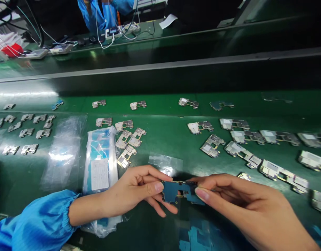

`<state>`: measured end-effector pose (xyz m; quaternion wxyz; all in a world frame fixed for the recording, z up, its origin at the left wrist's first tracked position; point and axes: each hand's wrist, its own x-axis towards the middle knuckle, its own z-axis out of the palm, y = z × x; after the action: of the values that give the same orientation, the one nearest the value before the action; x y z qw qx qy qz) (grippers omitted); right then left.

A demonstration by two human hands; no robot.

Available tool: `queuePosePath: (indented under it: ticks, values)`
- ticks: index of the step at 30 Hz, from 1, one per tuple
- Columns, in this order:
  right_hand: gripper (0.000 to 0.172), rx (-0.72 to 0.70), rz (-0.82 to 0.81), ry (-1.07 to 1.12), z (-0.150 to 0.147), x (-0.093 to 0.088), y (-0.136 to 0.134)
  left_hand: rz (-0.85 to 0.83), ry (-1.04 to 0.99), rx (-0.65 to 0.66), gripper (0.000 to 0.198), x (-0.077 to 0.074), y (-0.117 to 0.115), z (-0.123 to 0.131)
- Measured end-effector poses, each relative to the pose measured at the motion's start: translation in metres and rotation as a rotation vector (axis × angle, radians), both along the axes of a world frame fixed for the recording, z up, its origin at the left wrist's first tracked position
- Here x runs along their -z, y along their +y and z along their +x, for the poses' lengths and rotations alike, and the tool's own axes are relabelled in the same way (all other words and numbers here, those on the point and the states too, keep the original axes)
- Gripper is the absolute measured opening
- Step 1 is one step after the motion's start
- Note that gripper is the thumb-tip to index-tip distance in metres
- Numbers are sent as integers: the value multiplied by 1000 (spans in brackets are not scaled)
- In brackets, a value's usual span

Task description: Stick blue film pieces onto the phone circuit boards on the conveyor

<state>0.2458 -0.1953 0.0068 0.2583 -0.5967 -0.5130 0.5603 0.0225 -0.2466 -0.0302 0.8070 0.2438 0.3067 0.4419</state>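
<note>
My left hand (pixel 139 188) and right hand (pixel 245 202) pinch a blue-faced board (pixel 171 192) by opposite ends, likely keeping its middle uncovered.

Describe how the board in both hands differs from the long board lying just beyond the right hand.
The held board shows a blue face, the lying board a mostly silvery one. The left hand and right hand pinch the held board; the lying board rests on the green table. Both are circuit boards.

Blue-faced notched circuit board (pixel 171 191): R end part-hidden by R hand (pixel 262 205); white rect. paper label (pixel 100 175): txt too small.
</note>
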Motion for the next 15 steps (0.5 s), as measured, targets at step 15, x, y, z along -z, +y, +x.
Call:
queuePosePath:
  ticks: [15]
  values:
    - [25,-45,20,43,-2,1,0,-13,100,1,17,-6,0,-1]
